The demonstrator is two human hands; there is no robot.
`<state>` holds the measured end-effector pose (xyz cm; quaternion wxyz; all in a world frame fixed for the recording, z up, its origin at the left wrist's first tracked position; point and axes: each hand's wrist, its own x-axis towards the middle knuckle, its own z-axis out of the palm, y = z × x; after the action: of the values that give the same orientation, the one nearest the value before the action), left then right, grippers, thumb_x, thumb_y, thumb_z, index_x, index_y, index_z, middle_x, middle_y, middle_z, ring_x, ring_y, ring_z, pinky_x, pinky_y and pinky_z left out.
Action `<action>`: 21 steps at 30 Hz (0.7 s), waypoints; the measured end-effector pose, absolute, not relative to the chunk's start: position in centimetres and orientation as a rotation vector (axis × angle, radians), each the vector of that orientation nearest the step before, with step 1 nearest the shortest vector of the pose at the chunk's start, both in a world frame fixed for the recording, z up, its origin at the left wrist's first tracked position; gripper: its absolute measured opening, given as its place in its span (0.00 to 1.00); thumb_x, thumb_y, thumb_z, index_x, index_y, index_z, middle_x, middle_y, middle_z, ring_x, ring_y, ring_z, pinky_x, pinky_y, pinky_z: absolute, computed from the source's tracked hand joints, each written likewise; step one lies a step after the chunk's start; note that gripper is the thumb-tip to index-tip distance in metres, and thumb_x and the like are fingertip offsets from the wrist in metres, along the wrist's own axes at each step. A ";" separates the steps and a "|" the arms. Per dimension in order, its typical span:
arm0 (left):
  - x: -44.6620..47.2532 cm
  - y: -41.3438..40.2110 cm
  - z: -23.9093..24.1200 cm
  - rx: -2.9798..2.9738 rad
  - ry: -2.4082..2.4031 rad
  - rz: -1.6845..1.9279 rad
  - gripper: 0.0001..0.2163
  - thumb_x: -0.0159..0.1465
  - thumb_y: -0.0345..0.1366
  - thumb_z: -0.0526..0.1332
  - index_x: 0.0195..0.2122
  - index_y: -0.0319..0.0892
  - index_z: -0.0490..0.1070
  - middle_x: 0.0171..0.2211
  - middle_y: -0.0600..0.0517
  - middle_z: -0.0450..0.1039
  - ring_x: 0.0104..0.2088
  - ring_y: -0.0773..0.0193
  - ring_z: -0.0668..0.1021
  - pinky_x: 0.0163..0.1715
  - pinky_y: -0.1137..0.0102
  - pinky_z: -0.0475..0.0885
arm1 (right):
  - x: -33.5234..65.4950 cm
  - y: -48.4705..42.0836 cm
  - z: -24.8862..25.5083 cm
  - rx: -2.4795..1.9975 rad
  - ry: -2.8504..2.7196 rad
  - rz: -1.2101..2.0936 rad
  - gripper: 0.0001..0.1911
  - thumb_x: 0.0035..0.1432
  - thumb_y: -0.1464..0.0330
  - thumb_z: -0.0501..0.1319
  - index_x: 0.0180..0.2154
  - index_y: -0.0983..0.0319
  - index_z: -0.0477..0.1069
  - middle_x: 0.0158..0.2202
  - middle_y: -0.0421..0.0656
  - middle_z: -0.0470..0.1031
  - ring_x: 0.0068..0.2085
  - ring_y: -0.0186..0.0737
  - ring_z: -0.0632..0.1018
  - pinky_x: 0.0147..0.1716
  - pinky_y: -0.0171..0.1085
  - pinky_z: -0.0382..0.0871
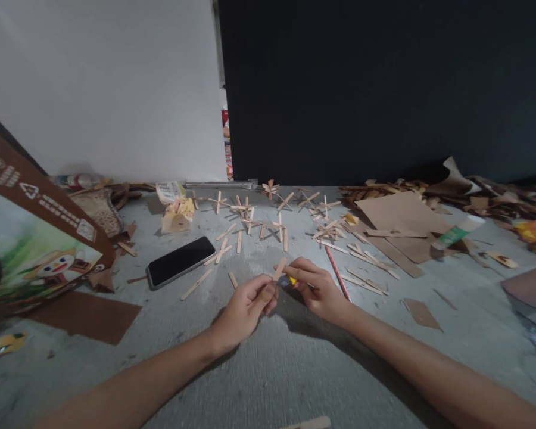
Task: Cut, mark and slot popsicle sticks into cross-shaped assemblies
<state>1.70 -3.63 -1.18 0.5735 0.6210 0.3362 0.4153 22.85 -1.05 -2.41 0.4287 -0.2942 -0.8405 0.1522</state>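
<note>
Near the middle of the grey surface, my left hand (pixel 252 299) is closed on a wooden craft stick (pixel 279 269), pinched between thumb and fingers with its upper end pointing up. Close beside it, my right hand (pixel 319 289) has its fingers curled round a small yellow object (pixel 292 280). Most of that object is hidden, so its kind is unclear. The fingertips of both hands nearly meet at the stick. Beyond them lie several loose craft sticks (pixel 239 242) and sticks joined in crosses (pixel 284 201).
A phone (pixel 181 262) lies left of my hands. A printed brown box (pixel 49 232) stands further left. To the right are a striped red pencil-like stick (pixel 338 274), cardboard pieces (pixel 404 217) and a glue stick (pixel 459 232). White (pixel 102 89) and black panels (pixel 384 89) rise behind.
</note>
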 end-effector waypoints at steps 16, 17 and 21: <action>1.7 -3.6 -1.0 1.512 0.880 0.987 0.25 0.70 0.61 0.55 0.30 0.44 0.62 0.23 0.59 0.57 0.24 0.68 0.62 0.27 0.70 0.57 | 22.8 -0.8 -3.1 -0.816 -2.097 0.259 0.27 0.69 0.79 0.53 0.62 0.53 0.74 0.38 0.45 0.75 0.39 0.42 0.77 0.41 0.41 0.75; 1.7 -3.6 -1.0 1.514 0.885 0.989 0.25 0.70 0.61 0.55 0.30 0.44 0.62 0.23 0.59 0.58 0.24 0.68 0.62 0.27 0.70 0.57 | 22.8 -0.8 -3.1 -0.823 -2.097 0.248 0.27 0.69 0.79 0.53 0.62 0.52 0.74 0.38 0.45 0.75 0.39 0.42 0.77 0.41 0.41 0.75; 1.7 -3.2 -1.3 1.477 0.830 0.975 0.25 0.70 0.62 0.56 0.31 0.43 0.63 0.24 0.58 0.60 0.25 0.68 0.63 0.27 0.71 0.57 | 22.8 -0.8 -3.2 -0.846 -2.099 0.233 0.28 0.68 0.79 0.52 0.62 0.53 0.74 0.38 0.45 0.75 0.39 0.43 0.77 0.41 0.42 0.76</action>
<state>1.70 -3.24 -1.30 0.5592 0.6265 0.3519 0.4135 22.81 -0.83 -3.23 0.4198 -0.3374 -0.8374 0.0931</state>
